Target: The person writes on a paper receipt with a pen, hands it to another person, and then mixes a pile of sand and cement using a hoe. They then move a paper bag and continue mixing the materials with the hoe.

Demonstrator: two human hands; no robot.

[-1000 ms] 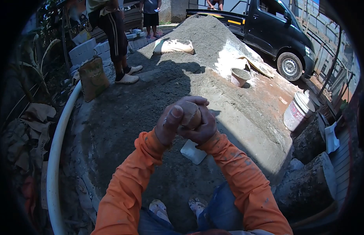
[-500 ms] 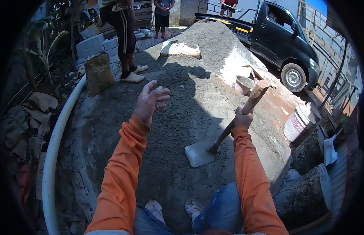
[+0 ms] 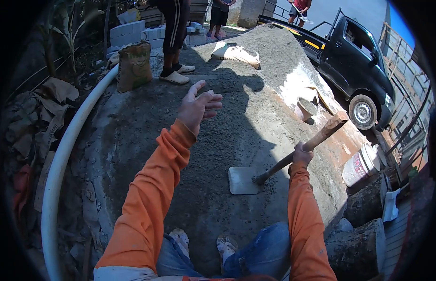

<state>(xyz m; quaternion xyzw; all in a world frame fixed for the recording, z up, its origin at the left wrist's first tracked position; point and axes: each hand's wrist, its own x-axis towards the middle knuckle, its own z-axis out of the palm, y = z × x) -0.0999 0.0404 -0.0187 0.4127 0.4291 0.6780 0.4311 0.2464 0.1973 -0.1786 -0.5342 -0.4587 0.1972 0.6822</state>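
Observation:
My right hand [image 3: 302,153] is closed around the wooden handle of a shovel [image 3: 288,160]. The handle slants up to the right, ending in a thick wooden grip. Its flat, square grey blade rests on the grey sand-like mix [image 3: 204,164] in front of me. My left hand [image 3: 199,105] is raised above the mix, fingers apart and holding nothing. Both arms wear orange sleeves. My feet stand at the near edge of the heap, below the blade.
A paper sack [image 3: 135,68] stands at left beside a pale pipe [image 3: 63,157]. Another sack [image 3: 235,54] lies on the heap. At right are a small bucket [image 3: 305,108], a white pail [image 3: 361,166] and a dark truck [image 3: 351,70]. A person [image 3: 173,37] stands left; others are behind.
The shovel handle has tipped lower and to the right, with my right hand still around it. My left hand stays raised and open. The view has shifted, moving the background right and up.

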